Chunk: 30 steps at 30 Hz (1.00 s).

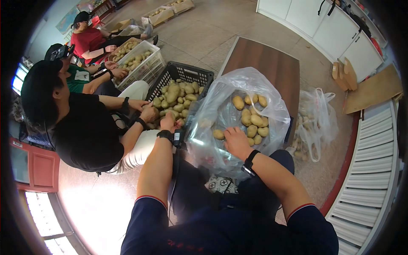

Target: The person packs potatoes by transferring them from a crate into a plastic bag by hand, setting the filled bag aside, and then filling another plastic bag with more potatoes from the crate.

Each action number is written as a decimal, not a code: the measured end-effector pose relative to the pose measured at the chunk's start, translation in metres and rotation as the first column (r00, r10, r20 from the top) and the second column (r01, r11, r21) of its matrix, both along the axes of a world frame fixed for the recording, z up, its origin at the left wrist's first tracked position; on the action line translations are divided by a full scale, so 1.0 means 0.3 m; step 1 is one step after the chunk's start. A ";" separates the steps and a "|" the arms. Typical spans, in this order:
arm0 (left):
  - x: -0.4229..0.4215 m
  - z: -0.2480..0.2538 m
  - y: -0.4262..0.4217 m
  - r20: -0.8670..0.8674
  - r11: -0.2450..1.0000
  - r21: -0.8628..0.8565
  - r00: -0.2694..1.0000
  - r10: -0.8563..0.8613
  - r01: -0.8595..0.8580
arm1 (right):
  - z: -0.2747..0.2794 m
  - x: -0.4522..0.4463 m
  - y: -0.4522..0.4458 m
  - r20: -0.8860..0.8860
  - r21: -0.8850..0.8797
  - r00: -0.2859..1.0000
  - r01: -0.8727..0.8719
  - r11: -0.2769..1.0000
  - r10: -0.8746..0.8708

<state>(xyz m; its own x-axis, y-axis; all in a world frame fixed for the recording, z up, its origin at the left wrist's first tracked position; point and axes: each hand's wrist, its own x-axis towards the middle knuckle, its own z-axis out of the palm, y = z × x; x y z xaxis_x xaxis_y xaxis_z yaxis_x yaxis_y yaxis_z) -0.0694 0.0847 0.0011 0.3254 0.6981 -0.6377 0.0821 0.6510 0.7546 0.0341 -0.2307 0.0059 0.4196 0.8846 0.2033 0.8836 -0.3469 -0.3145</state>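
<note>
My left hand [169, 122] reaches to the near edge of a black crate [205, 75] full of potatoes [173, 92]. Its fingers are partly hidden among potatoes and curl at one there; what they hold, if anything, is too small to tell. Inside an open clear plastic bag [203, 123], my right hand [236, 142] rests palm down with its fingers slightly spread, just right of a single potato [218, 134]. Several more potatoes [255, 120] lie in the bag to the right of that hand.
Beside me on the left, a co-worker in black [87, 129] has both hands at the black crate. Two more people sit beyond, by a white crate [154, 63] of potatoes. A brown table [263, 55] stands behind the bag, with another plastic bag [316, 123] on the floor at right.
</note>
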 end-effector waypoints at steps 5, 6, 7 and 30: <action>0.004 -0.059 0.024 -0.018 0.998 0.002 0.998 -0.059 0.059 | -0.022 -0.005 0.037 0.039 0.046 0.999 -0.014 0.999 0.012; 0.010 -0.056 0.017 -0.042 0.994 0.006 0.993 -0.112 0.112 | -0.024 -0.005 0.043 0.034 -0.002 0.999 -0.026 1.000 0.026; 0.022 -0.076 0.006 -0.055 0.978 0.075 0.980 -0.192 0.196 | -0.023 -0.004 0.053 0.043 0.011 0.998 -0.036 0.999 0.036; 0.161 -0.092 -0.251 -0.739 0.150 0.418 0.431 -0.517 0.896 | -0.124 0.043 0.279 0.044 -0.079 0.999 -0.009 0.997 0.012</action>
<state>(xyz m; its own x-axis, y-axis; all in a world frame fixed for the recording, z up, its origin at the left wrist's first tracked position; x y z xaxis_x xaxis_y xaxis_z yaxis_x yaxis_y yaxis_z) -0.0212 0.0094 -0.0267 0.8327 0.4742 -0.2859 0.5398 -0.5803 0.6097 0.0472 -0.1469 -0.0312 0.4023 0.9029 0.1513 0.8998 -0.3594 -0.2473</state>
